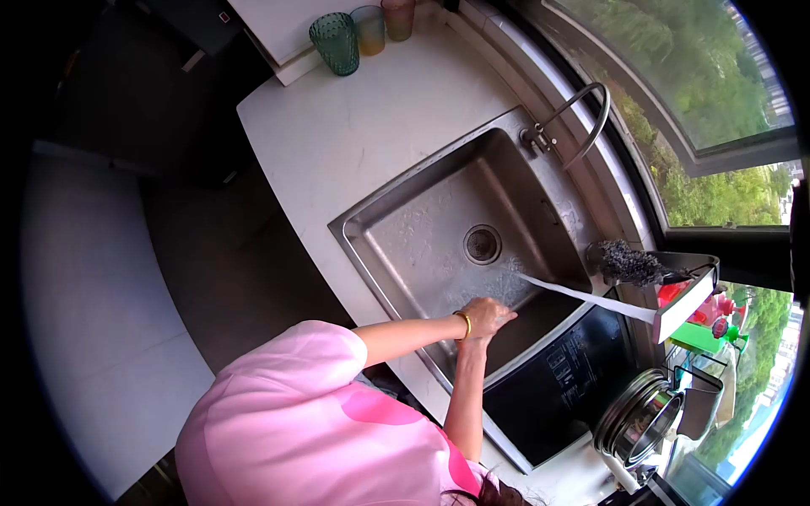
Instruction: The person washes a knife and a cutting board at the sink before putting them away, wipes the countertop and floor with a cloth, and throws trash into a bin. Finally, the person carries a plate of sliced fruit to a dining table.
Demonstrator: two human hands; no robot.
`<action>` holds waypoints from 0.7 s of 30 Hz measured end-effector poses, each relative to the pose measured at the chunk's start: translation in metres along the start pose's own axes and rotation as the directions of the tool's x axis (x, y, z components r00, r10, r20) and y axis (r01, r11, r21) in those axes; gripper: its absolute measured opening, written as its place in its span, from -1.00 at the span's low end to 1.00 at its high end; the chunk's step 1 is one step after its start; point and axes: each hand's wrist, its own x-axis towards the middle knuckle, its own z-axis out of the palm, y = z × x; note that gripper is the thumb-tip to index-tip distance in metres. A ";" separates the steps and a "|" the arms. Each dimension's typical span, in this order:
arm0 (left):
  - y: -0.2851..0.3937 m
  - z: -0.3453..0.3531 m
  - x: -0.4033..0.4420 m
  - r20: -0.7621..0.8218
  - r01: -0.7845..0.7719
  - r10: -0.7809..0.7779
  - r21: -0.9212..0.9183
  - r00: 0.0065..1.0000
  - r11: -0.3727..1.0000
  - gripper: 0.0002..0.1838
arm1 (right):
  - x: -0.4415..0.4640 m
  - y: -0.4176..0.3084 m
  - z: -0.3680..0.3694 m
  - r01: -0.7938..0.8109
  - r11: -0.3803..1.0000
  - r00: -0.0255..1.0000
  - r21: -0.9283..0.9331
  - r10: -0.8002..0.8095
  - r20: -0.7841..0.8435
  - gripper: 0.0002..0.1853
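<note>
My left hand [488, 318], with a gold bracelet [462, 325] at its wrist, is over the near side of the steel sink [405, 211]. It is closed over my right hand, fingers together. My right forearm [469, 396] comes up from below and meets it; the fingers of my right hand are hidden beneath the left. Just beyond the hands, a white stream of water [582, 295] falls from a wide, white-fronted fixture [685, 308] and splashes in the basin. The round drain [483, 244] lies in the basin floor. No tool shows in either hand.
A curved faucet [591, 126] stands behind the sink. A black panel [557, 379] covers its right end, near stacked metal bowls [637, 422]. A dark scrubber [629, 263] and bottles [700, 325] stand near the window. Coloured glasses [336, 44] sit on the white counter [354, 126].
</note>
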 end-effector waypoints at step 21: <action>-0.101 -0.260 -0.100 -0.320 -0.024 -0.337 -0.756 0.885 0.654 -0.72 | -0.143 0.119 0.135 0.511 0.429 0.740 -0.745 0.223 0.635 -0.54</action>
